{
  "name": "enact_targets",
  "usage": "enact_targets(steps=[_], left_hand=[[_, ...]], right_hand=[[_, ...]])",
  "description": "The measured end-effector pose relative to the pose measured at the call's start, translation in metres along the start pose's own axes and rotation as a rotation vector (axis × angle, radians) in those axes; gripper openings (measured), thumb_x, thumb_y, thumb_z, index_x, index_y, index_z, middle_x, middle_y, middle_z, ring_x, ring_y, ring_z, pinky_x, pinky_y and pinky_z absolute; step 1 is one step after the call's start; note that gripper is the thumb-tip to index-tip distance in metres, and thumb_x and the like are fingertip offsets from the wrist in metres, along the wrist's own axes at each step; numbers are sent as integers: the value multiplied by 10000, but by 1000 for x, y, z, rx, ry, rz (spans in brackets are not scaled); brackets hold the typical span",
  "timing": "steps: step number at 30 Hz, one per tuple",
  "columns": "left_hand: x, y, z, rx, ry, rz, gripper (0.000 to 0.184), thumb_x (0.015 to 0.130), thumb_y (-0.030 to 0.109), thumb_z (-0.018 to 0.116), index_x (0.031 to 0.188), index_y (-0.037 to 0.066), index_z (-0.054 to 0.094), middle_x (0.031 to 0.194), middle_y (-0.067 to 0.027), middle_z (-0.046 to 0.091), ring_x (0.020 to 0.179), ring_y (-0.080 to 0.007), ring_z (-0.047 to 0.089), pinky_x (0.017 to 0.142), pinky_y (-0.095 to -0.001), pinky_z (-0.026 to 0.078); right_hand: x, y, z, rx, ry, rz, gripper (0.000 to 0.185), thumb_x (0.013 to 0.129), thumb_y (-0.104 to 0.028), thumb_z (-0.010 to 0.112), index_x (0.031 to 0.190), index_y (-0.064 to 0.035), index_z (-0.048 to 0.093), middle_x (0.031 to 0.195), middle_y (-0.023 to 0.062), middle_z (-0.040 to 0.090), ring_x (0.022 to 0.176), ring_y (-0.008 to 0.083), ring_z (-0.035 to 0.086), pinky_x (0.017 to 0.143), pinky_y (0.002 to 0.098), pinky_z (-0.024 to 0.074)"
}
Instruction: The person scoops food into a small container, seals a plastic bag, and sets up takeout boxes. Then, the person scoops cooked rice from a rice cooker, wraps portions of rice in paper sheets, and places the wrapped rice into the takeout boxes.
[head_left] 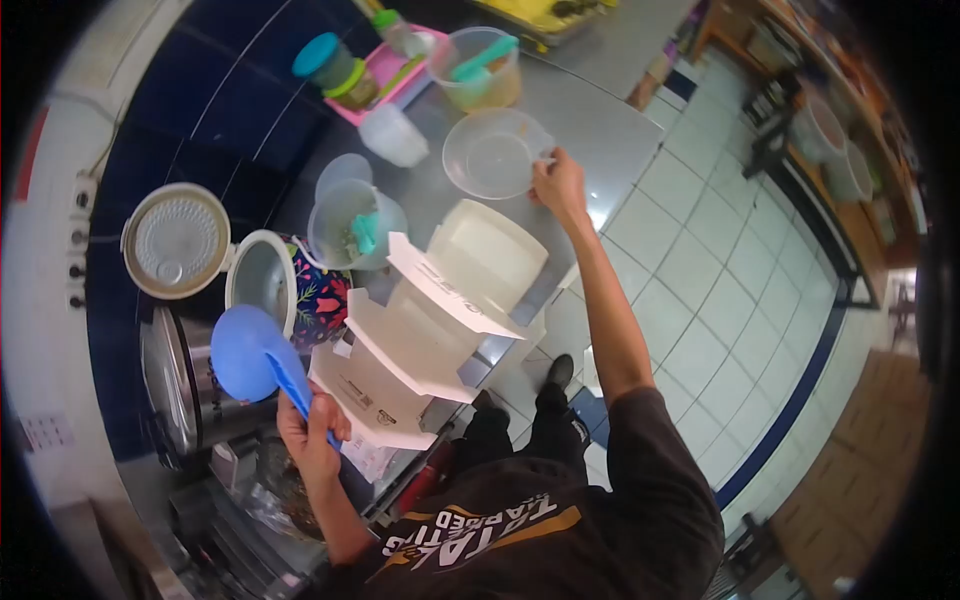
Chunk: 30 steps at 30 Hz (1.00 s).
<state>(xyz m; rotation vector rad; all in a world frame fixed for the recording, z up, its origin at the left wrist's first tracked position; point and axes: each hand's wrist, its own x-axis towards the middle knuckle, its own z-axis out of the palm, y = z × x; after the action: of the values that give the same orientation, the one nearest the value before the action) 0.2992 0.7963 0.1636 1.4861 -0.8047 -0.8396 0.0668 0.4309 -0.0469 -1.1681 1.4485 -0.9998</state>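
Note:
My left hand [314,435] is closed around the handle of a blue rice paddle [245,360], its rounded head raised beside the open rice cooker [262,275] with a floral outside. At the far side of the counter, my right hand [560,185] pinches the edge of a round clear plastic lid or shallow bowl [490,155]; which one I cannot tell. Between my hands, white cardboard takeaway boxes [430,325] lie unfolded along the counter's edge. A clear tub [375,245] with a teal utensil in it stands behind them.
Another clear tub [480,90] with a teal-handled utensil stands farther back. Beside it are a pink tray [385,65] with lidded jars and a stack of clear containers [393,135]. The rice cooker's lid [178,240] is raised against the wall. Tiled floor [700,290] lies to the right.

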Motion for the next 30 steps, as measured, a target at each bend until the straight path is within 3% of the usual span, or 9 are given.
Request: enact_targets(steps=[3,9,15,18,21,25,27,29,30], left_hand=[[-6,-3,-29,-89,184,-42,121,1015,131,573,1073,49,507,649,4,423,488,-72,419,431,-230,368],[-15,-3,-47,-166,329,-38,123,1015,141,577,1064,53,506,652,5,428,487,-75,430,423,-230,381],[-29,-3,-56,-215,345,6,129,1013,129,563,1094,47,508,663,3,411,476,-76,418,408,-234,393],[-35,3,-55,-241,398,27,126,1011,131,573,1067,45,499,636,7,418,473,-78,425,419,-241,388],[-41,1,-57,-253,395,5,122,1009,121,568,1069,44,496,631,8,414,475,-77,426,418,-239,386],[-42,-4,-44,-203,292,-73,136,1013,126,558,1092,39,489,659,5,409,488,-81,412,428,-240,370],[-39,-8,-26,-157,158,-143,133,1012,113,553,1100,40,484,653,2,411,487,-92,410,437,-249,370],[-42,-10,7,-63,-13,-84,122,1007,101,554,1080,32,486,637,1,402,506,-99,418,448,-252,380],[-41,-11,31,-1,-145,-66,103,984,94,566,1027,22,507,662,-19,451,537,-113,443,483,-263,392]], right_hand=[[-32,-56,-5,44,-62,-119,357,896,-70,560,1192,128,561,693,179,692,545,222,703,483,338,563],[-47,-135,94,74,-412,-209,369,886,-82,589,1167,155,551,697,226,695,571,253,723,521,338,596],[-9,-183,233,-189,-446,-380,318,844,-105,609,1048,139,611,724,238,712,596,312,731,640,352,616],[21,-177,295,-342,-531,-297,276,841,-108,604,995,116,656,766,260,716,674,305,748,726,353,610],[29,-172,312,-544,-392,-437,246,851,-127,614,946,84,696,812,238,730,738,268,757,750,371,604],[4,-169,250,-588,-401,-500,207,856,-167,650,884,21,732,829,168,748,716,274,748,736,409,599],[-6,-165,160,-418,-465,-524,323,938,-274,629,935,42,699,821,174,737,761,212,743,680,325,579],[-53,-145,23,-187,-293,-335,331,989,-270,574,947,32,704,827,153,737,733,138,705,666,276,544],[-59,-94,-34,-225,-214,-224,331,989,-270,574,947,32,704,827,153,737,733,138,705,666,276,544]])
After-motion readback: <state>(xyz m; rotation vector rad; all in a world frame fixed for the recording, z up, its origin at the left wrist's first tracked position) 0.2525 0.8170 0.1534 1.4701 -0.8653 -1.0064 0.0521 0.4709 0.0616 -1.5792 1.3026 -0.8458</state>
